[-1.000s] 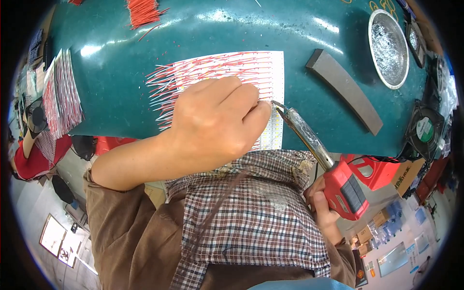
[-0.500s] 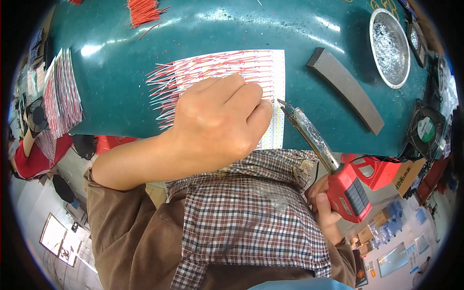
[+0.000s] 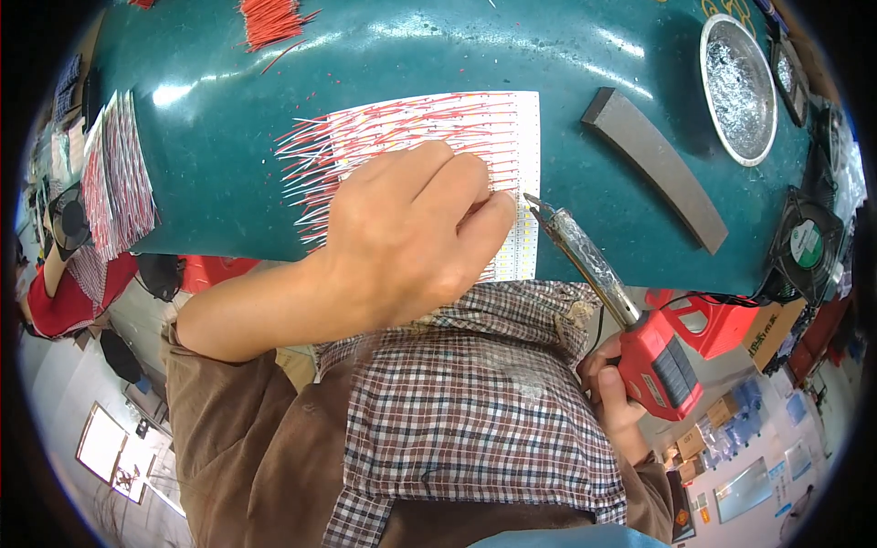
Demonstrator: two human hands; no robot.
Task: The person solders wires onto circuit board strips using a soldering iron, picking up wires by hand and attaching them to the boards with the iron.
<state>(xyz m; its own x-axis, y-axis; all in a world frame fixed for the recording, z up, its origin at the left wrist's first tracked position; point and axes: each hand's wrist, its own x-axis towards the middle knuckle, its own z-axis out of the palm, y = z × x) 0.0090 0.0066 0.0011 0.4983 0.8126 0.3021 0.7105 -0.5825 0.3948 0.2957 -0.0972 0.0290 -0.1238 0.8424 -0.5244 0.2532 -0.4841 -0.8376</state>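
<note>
A white circuit board panel [image 3: 527, 137] lies at the table's near edge, with rows of red and white wires [image 3: 311, 173] reaching out past its left side. My left hand [image 3: 411, 228] is curled over the panel, knuckles up and fingers bent inward. Its fingertips, and anything pinched in them, are hidden beneath the hand. My right hand [image 3: 614, 393] is wrapped round the red handle of a soldering iron [image 3: 598, 269]. The iron's tip meets or hovers just over the panel's right part, close to my left fingers; I cannot tell whether it touches.
A dark metal bar [image 3: 656, 169] lies right of the panel. Beyond it stand a round metal bowl [image 3: 738, 91] and a small fan [image 3: 804, 242]. Red wires [image 3: 269, 23] are piled at the back; a wired bundle [image 3: 119, 183] hangs over the left edge. A person's red sleeve [image 3: 55, 301] shows far left.
My left hand has shifted slightly, its forefinger a little further apart from the other fingers. The soldering iron's tip stays almost in place.
</note>
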